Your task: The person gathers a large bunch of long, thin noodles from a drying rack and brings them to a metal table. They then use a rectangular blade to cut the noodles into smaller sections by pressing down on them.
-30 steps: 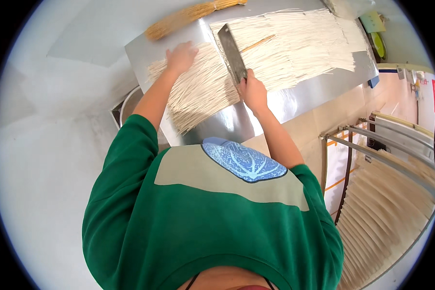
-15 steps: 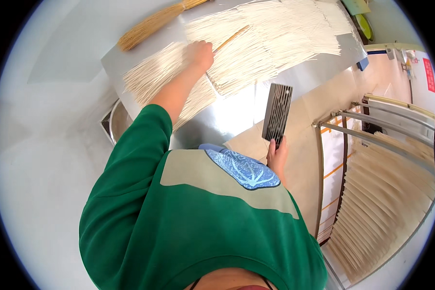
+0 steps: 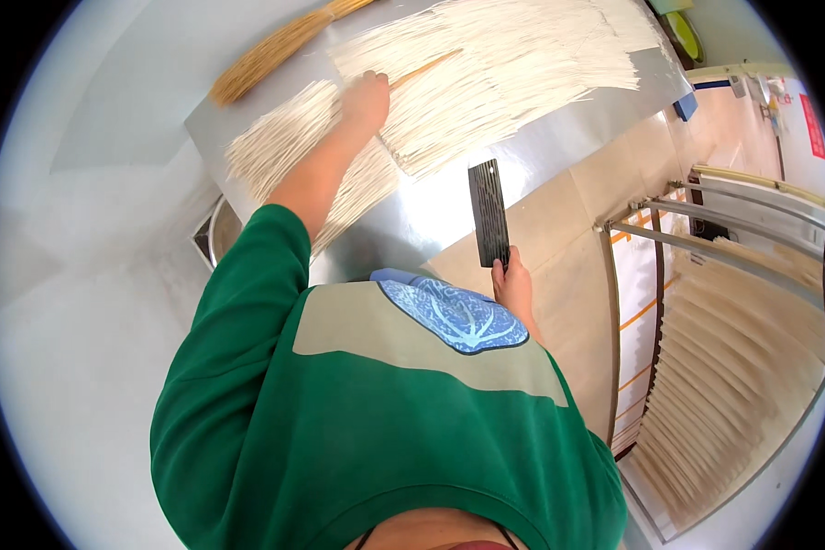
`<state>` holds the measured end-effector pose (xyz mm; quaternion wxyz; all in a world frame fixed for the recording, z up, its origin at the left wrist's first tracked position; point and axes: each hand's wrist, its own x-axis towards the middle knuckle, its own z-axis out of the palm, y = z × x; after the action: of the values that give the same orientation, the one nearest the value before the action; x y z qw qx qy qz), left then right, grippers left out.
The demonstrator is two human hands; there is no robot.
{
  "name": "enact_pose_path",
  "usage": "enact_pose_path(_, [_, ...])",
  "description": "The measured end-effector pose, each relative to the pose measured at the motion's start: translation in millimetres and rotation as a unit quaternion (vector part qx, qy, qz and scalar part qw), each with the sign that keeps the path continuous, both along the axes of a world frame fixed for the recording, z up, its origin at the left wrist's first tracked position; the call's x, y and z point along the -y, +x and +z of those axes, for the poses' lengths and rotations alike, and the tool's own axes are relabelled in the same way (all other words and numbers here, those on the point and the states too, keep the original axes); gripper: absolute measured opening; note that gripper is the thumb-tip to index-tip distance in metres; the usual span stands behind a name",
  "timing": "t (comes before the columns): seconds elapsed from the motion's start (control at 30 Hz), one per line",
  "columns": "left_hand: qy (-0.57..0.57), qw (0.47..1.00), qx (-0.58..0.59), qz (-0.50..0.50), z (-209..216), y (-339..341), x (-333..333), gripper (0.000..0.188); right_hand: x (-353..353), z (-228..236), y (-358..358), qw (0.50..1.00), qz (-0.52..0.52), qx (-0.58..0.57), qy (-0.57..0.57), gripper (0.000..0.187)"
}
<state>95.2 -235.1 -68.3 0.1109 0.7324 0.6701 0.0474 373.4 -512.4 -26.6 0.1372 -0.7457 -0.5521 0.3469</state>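
Dried pale noodles lie in a wide layer on a metal table. A narrower bundle of cut noodles sits at the left, apart from it by a thin gap. Over that gap is my left hand, closed round the near end of a slim wooden stick that reaches over the noodles. My right hand grips a cleaver by its handle, hidden in the fingers. Its broad dark blade points up and away, just off the table's near edge, touching nothing.
A straw broom rests along the table's far left edge. A metal bowl is below the left corner. To the right stands a rack with metal bars and rows of hanging noodles. A green round object is at the far right.
The cleaver has turned in my right hand from leaning right to leaning slightly left, and moved left. My left hand has shifted slightly left with the stick, which lies at a flatter angle.
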Motion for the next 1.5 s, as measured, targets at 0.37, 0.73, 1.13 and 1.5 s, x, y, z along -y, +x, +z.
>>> enact_pose_path(0.37, [0.070,0.995,-0.047,0.057,44,-180,116,0.010,-39,-6,-7,0.997,0.054,-0.015,0.047,0.020])
enact_pose_path(0.73, [0.058,0.995,-0.042,0.075,11,-171,148,0.009,2,3,0,0.998,0.018,-0.030,0.060,0.017])
enact_pose_path(1.13, [0.081,0.992,-0.051,0.080,10,-176,144,0.011,8,-13,6,0.998,-0.018,-0.056,0.022,0.017])
enact_pose_path(1.5, [0.121,0.909,0.052,0.395,13,-254,297,0.012,2,-8,-2,0.982,-0.059,-0.167,0.066,0.022])
